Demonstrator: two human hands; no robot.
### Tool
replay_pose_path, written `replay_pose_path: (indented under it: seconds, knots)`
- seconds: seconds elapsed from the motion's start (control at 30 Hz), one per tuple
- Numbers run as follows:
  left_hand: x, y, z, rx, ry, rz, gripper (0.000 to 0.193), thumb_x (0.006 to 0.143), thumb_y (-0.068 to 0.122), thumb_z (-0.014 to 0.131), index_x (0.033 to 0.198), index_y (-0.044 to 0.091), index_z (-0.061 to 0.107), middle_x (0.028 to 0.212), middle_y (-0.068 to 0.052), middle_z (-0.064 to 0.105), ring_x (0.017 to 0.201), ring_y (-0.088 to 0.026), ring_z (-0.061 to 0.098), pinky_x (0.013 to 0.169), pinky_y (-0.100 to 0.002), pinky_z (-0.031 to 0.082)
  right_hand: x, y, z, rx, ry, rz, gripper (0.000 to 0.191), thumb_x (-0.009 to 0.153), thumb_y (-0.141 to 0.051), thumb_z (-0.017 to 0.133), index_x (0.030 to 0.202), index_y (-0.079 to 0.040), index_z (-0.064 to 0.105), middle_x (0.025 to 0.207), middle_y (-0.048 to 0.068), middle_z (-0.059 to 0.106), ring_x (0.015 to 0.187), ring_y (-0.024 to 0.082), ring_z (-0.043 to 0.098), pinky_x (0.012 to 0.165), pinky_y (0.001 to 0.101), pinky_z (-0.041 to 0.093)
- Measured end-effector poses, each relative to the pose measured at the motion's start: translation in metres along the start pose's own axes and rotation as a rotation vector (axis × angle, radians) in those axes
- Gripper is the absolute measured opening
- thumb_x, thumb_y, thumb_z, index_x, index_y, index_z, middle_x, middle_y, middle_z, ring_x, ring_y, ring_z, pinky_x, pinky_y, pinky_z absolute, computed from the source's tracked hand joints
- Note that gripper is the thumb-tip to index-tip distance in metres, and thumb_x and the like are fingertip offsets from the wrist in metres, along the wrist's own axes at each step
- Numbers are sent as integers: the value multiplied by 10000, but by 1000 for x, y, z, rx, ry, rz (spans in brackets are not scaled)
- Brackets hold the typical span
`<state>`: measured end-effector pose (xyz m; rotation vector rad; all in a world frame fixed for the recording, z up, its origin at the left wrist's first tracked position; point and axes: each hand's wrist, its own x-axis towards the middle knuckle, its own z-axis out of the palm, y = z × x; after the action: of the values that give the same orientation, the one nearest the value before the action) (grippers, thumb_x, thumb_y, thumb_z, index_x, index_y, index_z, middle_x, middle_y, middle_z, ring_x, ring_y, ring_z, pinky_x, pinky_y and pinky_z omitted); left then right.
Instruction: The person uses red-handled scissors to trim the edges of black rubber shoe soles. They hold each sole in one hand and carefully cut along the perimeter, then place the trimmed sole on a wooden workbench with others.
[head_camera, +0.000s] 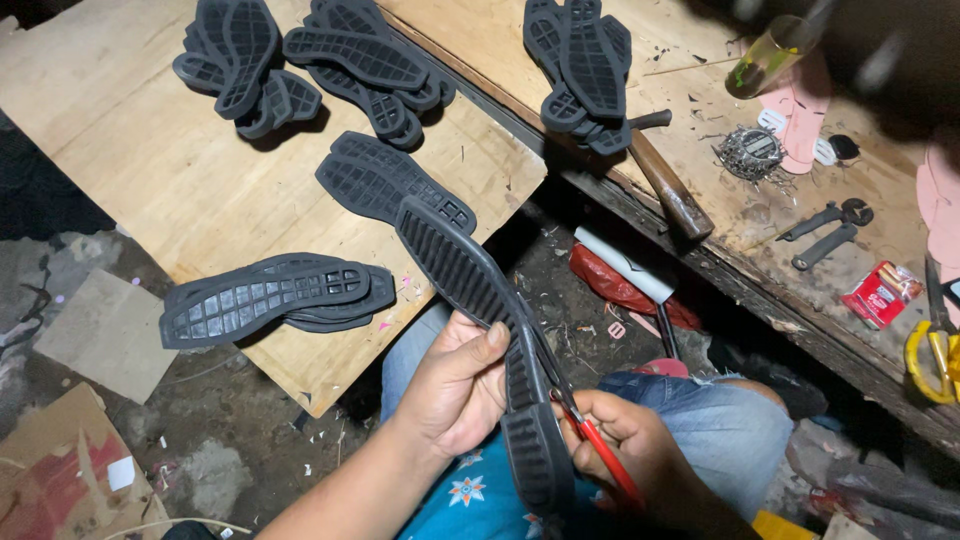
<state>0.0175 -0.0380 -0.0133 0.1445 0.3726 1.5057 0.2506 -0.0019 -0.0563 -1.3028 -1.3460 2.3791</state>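
A black rubber shoe sole is held above the lap, its ribbed tread turned upward, the heel end nearest and the toe end reaching toward the plywood counter. It is gripped at its narrow waist by the left hand, thumb laid across the tread. Red-handled scissors are clasped in the right hand, the blades set against the sole's edge. Farther off, a stack of matching soles is seen lying on the counter, with another pair beyond it and more heaps at the far end. A hammer rests on the wooden bench to the right.
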Motion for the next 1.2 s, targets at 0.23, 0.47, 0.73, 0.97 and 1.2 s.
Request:
replay_pose_path:
  seconds: [0.23, 0.47, 0.73, 0.97, 1.2]
  knots:
    - [2, -4, -1, 0, 5, 24, 281, 991, 41, 652, 1260, 76, 577, 1133, -89, 692, 989, -197, 712, 872, -370, 608, 7, 0, 3, 91, -104, -153, 408, 863, 26, 671, 1268, 39, 619, 926, 24, 706, 802, 91, 659, 717, 238, 536]
    - [2, -2, 0, -8, -49, 35, 264, 1032, 43, 653, 1284, 55, 573, 1159, -109, 685, 1012, -210, 705, 878, -375, 605, 5, 6, 3, 148, -26, -55, 347, 876, -26, 674, 1217, 36, 673, 812, 37, 716, 643, 90, 620, 548, 243, 471]
    - [2, -1, 2, -6, -13, 11, 315, 1002, 69, 654, 1300, 42, 554, 1200, -129, 676, 1066, -234, 704, 921, -383, 602, 2, 8, -2, 143, 13, 27, 371, 860, -48, 682, 1224, 21, 687, 676, 2, 626, 490, 67, 495, 435, 231, 356]
    - [1, 1, -1, 4, -40, -18, 353, 994, 66, 650, 1327, 58, 533, 1190, -124, 679, 1043, -240, 702, 891, -406, 610, 4, 1, 1, 24, 3, -93, 414, 841, -15, 712, 1251, -10, 655, 749, -9, 663, 559, 57, 565, 479, 221, 428]
    - [2, -5, -6, 36, -18, -37, 355, 1004, 54, 650, 1337, 60, 529, 1176, -119, 680, 1029, -226, 705, 875, -392, 609, 4, 10, -2, 88, -37, -128, 316, 872, -43, 725, 1172, 48, 678, 805, 39, 723, 621, 83, 624, 530, 246, 483]
